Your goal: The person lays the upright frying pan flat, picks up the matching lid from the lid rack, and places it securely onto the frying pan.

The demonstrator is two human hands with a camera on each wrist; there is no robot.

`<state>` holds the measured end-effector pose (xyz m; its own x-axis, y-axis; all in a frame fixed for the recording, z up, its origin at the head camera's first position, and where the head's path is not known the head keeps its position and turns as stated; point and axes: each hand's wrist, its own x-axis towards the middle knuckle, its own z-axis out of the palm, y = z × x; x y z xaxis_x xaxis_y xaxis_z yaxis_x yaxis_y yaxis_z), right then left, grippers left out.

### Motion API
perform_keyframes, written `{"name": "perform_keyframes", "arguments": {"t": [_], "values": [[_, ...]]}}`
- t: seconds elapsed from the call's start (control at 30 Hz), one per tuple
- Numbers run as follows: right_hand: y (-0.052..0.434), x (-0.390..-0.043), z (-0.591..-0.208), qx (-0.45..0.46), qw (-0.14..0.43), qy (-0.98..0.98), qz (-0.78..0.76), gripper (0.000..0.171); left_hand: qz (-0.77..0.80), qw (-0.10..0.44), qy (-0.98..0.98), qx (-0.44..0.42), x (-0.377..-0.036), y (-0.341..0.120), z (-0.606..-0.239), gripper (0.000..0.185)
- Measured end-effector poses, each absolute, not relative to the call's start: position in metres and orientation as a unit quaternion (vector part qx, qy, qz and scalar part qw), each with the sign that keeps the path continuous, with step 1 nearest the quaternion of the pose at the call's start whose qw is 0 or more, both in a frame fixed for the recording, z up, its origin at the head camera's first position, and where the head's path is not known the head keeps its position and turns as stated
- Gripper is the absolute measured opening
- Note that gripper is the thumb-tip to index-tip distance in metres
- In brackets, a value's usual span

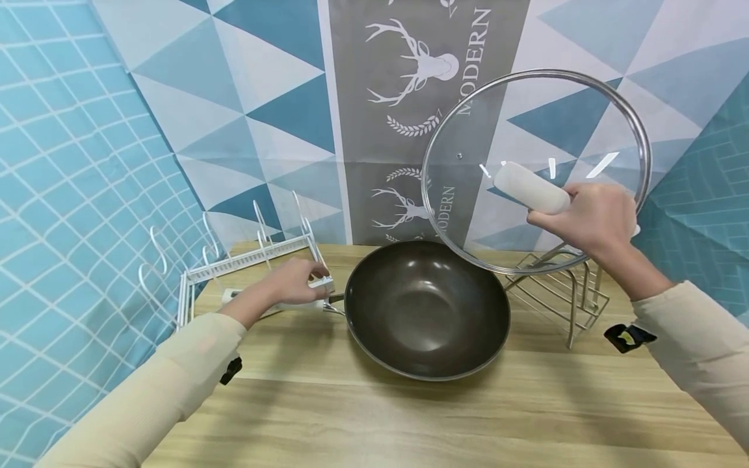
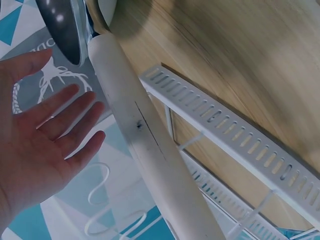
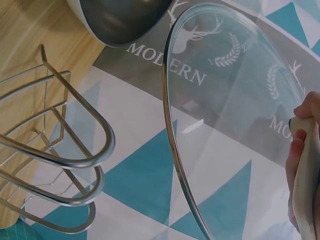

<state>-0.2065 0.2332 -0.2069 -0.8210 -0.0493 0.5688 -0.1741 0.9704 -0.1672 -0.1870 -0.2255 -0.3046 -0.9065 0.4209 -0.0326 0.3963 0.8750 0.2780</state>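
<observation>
A dark wok [image 1: 427,312] sits on the wooden worktop, its inside facing up. Its long white handle [image 2: 145,130] points left. Beside that handle is my left hand [image 1: 297,281], with fingers loosely spread and a gap to the handle in the left wrist view. Up at the right, my right hand [image 1: 603,218] grips the white knob of a large glass lid [image 1: 532,133] with a metal rim. The lid is tilted upright, raised above the wok's right side, and its lower edge overlaps the wok's rim in the head view.
A metal wire lid rack [image 1: 576,302] stands right of the wok, partly behind the lid. At the left is a white slotted rack [image 1: 251,258] with hooks, against blue tiled covering [image 1: 64,195]. Patterned covering [image 1: 281,130] forms the back wall.
</observation>
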Motion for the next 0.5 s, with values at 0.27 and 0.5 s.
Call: {"name": "perform_keyframes", "arguments": {"t": [0.27, 0.5], "values": [[0.232, -0.207, -0.213, 0.066, 0.293, -0.949, 0.098, 0.044, 0.138, 0.051, 0.965, 0.215, -0.184, -0.233, -0.309, 0.049], [0.233, -0.209, -0.217, 0.078, 0.295, -0.947, 0.103, 0.047, 0.121, 0.055, 0.966, 0.222, -0.182, -0.238, -0.310, 0.046]]}}
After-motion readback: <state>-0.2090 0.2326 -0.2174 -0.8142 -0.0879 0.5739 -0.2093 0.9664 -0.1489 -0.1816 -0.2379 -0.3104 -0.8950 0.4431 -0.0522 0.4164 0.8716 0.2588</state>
